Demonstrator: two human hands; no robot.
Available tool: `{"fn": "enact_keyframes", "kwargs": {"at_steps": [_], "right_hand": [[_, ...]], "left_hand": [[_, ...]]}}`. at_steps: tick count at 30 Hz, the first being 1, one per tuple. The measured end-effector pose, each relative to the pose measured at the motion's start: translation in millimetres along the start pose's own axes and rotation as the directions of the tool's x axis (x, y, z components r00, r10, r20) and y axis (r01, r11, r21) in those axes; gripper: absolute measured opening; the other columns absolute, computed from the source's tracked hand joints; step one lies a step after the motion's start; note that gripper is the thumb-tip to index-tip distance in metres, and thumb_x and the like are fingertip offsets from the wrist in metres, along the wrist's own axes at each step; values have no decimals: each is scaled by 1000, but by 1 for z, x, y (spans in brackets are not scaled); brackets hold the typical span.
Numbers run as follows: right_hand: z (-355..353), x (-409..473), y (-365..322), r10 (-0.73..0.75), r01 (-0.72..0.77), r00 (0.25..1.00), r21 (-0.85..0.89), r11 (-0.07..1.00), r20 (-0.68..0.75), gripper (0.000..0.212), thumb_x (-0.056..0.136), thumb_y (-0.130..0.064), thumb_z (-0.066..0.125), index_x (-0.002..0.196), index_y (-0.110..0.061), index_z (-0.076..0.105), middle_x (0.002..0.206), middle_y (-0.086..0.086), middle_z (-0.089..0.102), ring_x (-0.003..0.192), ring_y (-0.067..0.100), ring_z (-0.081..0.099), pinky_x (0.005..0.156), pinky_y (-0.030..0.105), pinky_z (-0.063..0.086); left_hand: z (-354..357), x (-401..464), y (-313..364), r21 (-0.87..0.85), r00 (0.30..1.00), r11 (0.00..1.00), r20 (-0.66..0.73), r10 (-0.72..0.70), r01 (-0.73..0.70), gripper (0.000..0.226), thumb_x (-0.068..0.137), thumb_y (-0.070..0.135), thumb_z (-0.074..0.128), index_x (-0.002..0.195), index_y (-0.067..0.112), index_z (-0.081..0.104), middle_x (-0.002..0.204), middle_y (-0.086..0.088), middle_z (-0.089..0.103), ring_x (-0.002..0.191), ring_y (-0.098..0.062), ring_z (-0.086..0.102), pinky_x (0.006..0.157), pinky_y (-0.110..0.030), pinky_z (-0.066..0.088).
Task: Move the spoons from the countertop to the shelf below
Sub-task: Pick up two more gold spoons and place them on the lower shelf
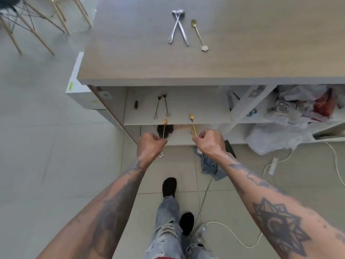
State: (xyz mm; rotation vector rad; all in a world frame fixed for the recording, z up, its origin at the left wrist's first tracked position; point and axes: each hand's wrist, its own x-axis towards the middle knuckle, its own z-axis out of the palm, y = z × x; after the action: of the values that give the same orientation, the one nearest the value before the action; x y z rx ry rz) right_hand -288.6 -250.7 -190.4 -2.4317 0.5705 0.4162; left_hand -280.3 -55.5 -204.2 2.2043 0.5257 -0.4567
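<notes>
My left hand [150,144] is shut on a thin gold spoon [164,128], bowl pointing toward the shelf edge. My right hand [210,143] grips a second gold spoon [192,124] the same way. Both spoon bowls hover at the front edge of the white shelf [196,107] under the countertop. Two dark spoons with flower ends [162,106] lie side by side on that shelf. On the wooden countertop [130,58] lie two crossed silver spoons [178,28] and one gold spoon with a flower end [198,34].
A small dark object [136,105] sits at the shelf's left. Plastic bags and packets [291,113] crowd the right compartment. Cables [242,238] and a denim cloth [211,168] lie on the tiled floor. Chair legs [31,25] stand at the top left.
</notes>
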Motion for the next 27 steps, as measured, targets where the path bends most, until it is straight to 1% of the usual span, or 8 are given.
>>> {"fn": "enact_keyframes", "kwargs": {"at_steps": [3, 8, 10, 12, 16, 21, 24, 27], "right_hand": [[25, 37, 5, -24, 24, 999, 11, 1000, 27, 39, 85, -30, 60, 60, 0, 63, 60, 9, 61, 56, 25, 57, 70, 39, 56], [71, 120, -4, -17, 20, 997, -37, 999, 78, 37, 80, -26, 54, 48, -13, 42, 49, 1, 46, 48, 17, 43, 51, 28, 43], [93, 155, -14, -21, 25, 996, -47, 999, 82, 37, 80, -27, 55, 48, -14, 40, 51, 1, 45, 48, 16, 41, 47, 25, 30], [116, 188, -24, -24, 28, 997, -59, 998, 74, 38, 81, -30, 56, 51, -14, 40, 59, 6, 49, 57, 21, 48, 50, 24, 32], [153, 237, -37, -18, 20, 999, -39, 999, 35, 38, 80, -33, 56, 52, -15, 39, 60, 6, 49, 61, 23, 51, 59, 24, 40], [168, 268, -46, 43, -44, 999, -43, 998, -34, 26, 80, -31, 57, 62, -12, 53, 84, 8, 61, 89, 28, 67, 66, 28, 43], [167, 277, -51, 37, -44, 995, -68, 997, -97, 28, 87, -29, 55, 96, -9, 71, 104, 10, 69, 101, 28, 66, 69, 28, 40], [158, 274, -53, 31, -39, 992, -69, 997, -124, 31, 90, -30, 53, 100, -9, 73, 103, 9, 70, 100, 29, 67, 69, 28, 41]], "left_hand": [[16, 40, -15, 17, 1000, 1000, -13, -6, 6, 39, 81, 26, 74, 49, 9, 61, 58, -13, 66, 54, -21, 57, 65, -33, 53], [43, 129, -18, 9, 997, 998, -55, -60, 60, 47, 78, 18, 69, 34, 13, 55, 26, 10, 44, 32, 3, 51, 40, -5, 35], [53, 164, -12, 45, 993, 997, -102, -52, 57, 28, 79, 26, 69, 58, 9, 61, 48, 9, 58, 56, -3, 63, 50, -10, 39], [64, 200, -7, 75, 991, 996, -128, -33, 43, 34, 79, 33, 70, 85, 0, 68, 80, -6, 69, 82, -22, 69, 68, -23, 48], [84, 253, -2, 115, 983, 993, -186, -2, 24, 47, 76, 35, 71, 109, 2, 68, 108, -11, 75, 100, -28, 72, 86, -36, 59], [102, 283, 0, 135, 968, 991, -250, 17, 17, 49, 80, 35, 72, 118, 6, 64, 114, -8, 71, 105, -28, 68, 77, -30, 49], [105, 283, 2, 107, 952, 994, -306, 10, 24, 44, 84, 31, 71, 118, 5, 64, 96, -3, 59, 88, -22, 57, 73, -30, 39], [103, 278, 4, 121, 945, 992, -327, 12, 29, 41, 86, 33, 70, 114, 4, 67, 87, 1, 57, 82, -20, 54, 72, -29, 40]]}}
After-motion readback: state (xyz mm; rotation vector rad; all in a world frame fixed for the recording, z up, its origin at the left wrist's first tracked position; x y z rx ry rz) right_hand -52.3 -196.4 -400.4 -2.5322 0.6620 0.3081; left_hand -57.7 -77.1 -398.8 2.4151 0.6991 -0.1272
